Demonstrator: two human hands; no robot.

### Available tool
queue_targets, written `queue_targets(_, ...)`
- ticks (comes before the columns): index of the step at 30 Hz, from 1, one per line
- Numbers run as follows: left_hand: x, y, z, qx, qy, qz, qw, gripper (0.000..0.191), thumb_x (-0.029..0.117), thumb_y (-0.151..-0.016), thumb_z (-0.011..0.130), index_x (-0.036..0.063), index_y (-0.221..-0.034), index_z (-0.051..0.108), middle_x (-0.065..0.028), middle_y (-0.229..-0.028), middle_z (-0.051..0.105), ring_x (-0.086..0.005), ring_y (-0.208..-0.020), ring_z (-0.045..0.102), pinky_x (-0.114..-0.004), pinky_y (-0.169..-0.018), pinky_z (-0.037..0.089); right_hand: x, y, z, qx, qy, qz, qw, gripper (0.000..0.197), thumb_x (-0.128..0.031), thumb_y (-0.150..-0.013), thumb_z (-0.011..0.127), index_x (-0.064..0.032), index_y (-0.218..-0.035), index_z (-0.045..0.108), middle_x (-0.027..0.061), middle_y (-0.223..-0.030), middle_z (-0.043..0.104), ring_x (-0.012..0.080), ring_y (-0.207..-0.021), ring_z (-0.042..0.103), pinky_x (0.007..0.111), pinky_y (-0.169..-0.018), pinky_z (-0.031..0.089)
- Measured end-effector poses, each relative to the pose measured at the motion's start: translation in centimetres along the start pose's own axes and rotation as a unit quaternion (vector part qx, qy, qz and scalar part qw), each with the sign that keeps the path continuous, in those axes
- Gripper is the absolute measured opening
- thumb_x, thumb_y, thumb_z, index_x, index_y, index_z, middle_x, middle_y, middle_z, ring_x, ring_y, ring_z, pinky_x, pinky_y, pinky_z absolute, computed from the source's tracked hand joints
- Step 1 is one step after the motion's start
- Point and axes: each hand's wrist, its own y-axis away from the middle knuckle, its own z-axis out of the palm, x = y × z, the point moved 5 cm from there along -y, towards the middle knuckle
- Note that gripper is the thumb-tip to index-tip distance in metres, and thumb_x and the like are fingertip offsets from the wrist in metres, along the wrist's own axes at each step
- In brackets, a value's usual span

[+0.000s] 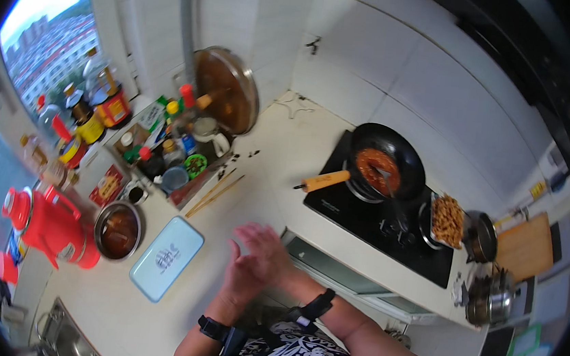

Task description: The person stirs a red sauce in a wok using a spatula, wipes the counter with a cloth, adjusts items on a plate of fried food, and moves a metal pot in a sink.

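Note:
My left hand [244, 278] and my right hand [273, 255] are against each other above the counter's front edge, with the right hand partly covering the left. The left thumb sticks out, and the right fingers are extended and slightly blurred. Nothing shows held in either. Left of them lies a light blue rectangular tray [166, 259] bearing dark print. Beyond it, a pair of wooden chopsticks [215, 195] rests on the counter. A black wok [404, 161] with a wooden handle [327, 181] holds chunky red sauce [374, 167]. A spatula [395, 209] leans in it.
The wok sits on a black gas cooktop [357, 226]. A dish of browned pieces [447, 222] stands on the right burner. Leftward are a metal bowl of brown liquid [117, 234], a red thermos [56, 228] and a seasoning box [197, 185]. A pot lid [226, 90] leans on the wall.

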Motion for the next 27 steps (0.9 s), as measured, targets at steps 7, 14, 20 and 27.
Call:
queue_targets(7,-1.9,-2.1,10.1,-0.157,-0.333,-0.097,0.925,0.064,0.053,-0.1,0.027,-0.0004,-0.117,0.059,-0.0122,-0.128,0.056,-0.0233,-0.121,0.049,-0.041,-0.106,0.035,5.8,6.4,-21.5,0.197,0.352,0.231,0.885,0.054,-0.038,-0.076,0.071,-0.0083,-0.119,0.057,0.0127,-0.122,0.052,0.0329,-0.108,0.051,0.044,-0.088,0.041)
queue_targets(14,-4.8,-10.9,12.5,-0.149,-0.55,-0.01,0.822,0.023,0.017,-0.097,0.05,0.0023,-0.112,0.059,-0.0078,-0.118,0.06,-0.0167,-0.109,0.055,-0.032,-0.096,0.043,17.9,11.8,-24.5,-0.101,0.352,0.504,0.782,0.058,-0.03,-0.086,0.06,-0.0158,-0.139,0.043,0.02,-0.113,0.057,0.035,-0.088,0.065,0.043,-0.069,0.053)
queue_targets(20,-4.8,-16.8,12.1,-0.117,-0.707,0.15,0.681,0.027,0.01,-0.085,0.065,0.006,-0.11,0.059,-0.0088,-0.107,0.061,-0.0216,-0.101,0.061,-0.031,-0.083,0.049,18.1,13.6,-28.5,-0.077,0.376,0.436,0.814,0.035,-0.024,-0.084,0.058,-0.0179,-0.119,0.061,0.0157,-0.089,0.063,0.0309,-0.069,0.065,0.043,-0.057,0.051)
queue_targets(27,-8.4,-21.5,14.7,-0.146,-0.711,0.185,0.663,0.027,0.01,-0.083,0.067,0.0063,-0.108,0.059,-0.0094,-0.103,0.061,-0.023,-0.096,0.061,-0.031,-0.075,0.05,19.2,12.0,-27.8,-0.06,0.377,0.352,0.855,0.032,-0.021,-0.086,0.057,-0.0176,-0.116,0.064,0.0158,-0.079,0.062,0.0285,-0.057,0.062,0.041,-0.05,0.049)
